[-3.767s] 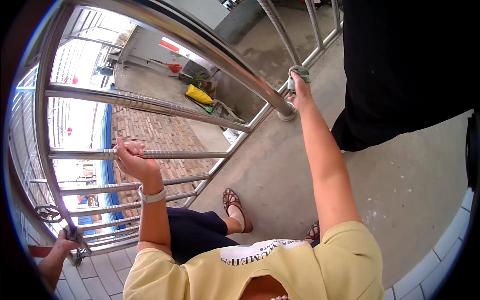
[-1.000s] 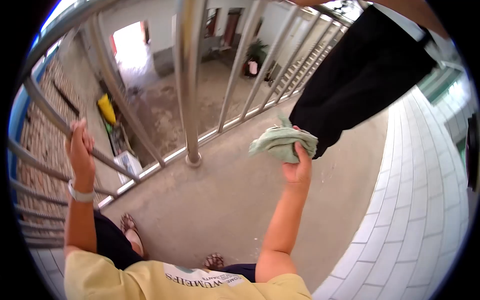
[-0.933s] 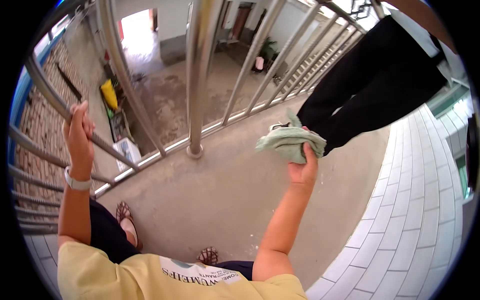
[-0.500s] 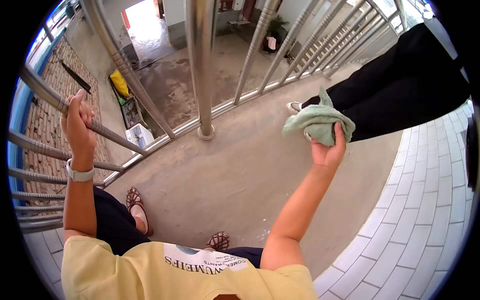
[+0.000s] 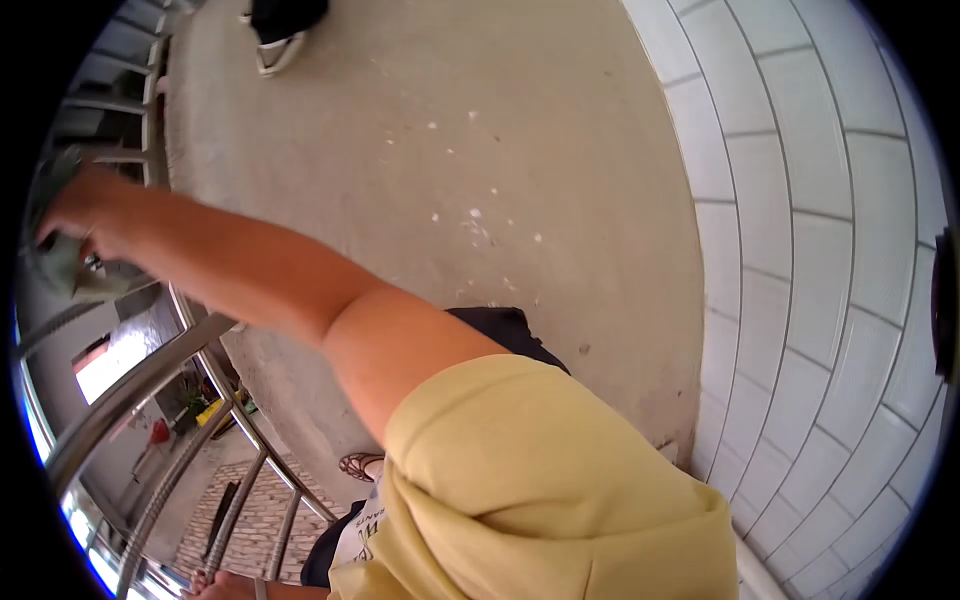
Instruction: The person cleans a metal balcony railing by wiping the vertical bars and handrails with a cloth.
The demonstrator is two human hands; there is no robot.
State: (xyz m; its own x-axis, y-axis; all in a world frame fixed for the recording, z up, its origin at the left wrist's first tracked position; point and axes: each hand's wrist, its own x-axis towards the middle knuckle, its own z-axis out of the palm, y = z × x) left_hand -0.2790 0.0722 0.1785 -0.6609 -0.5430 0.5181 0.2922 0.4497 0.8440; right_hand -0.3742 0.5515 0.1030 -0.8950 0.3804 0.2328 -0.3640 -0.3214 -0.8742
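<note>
One green cloth (image 5: 72, 275) was gripped in the right hand (image 5: 82, 218), bunched so that parts of it showed on both sides of the fingers; blur left it unclear whether it touched the metal railing (image 5: 238, 410) just beside it. Of two hands, the left hand (image 5: 222, 586), wearing one pale wristband (image 5: 260, 589), was at the lower edge of view. Its fingers lay at the middle of three thinner bars (image 5: 238, 512), but with so little showing, whether they closed around it could not be told. One thick post (image 5: 138, 388) slanted between the hands. Beyond the railing were one yellow object (image 5: 207, 413), one red object (image 5: 160, 432) and one patch of brickwork (image 5: 225, 505). Nearer in, one brown sandal (image 5: 355, 465) showed on the concrete floor (image 5: 570, 200), which carried many white specks (image 5: 476, 214). At the top, at least one dark, pale-edged shoe (image 5: 280, 52) of another person showed. White tiles (image 5: 820, 200) lined the right side.
</note>
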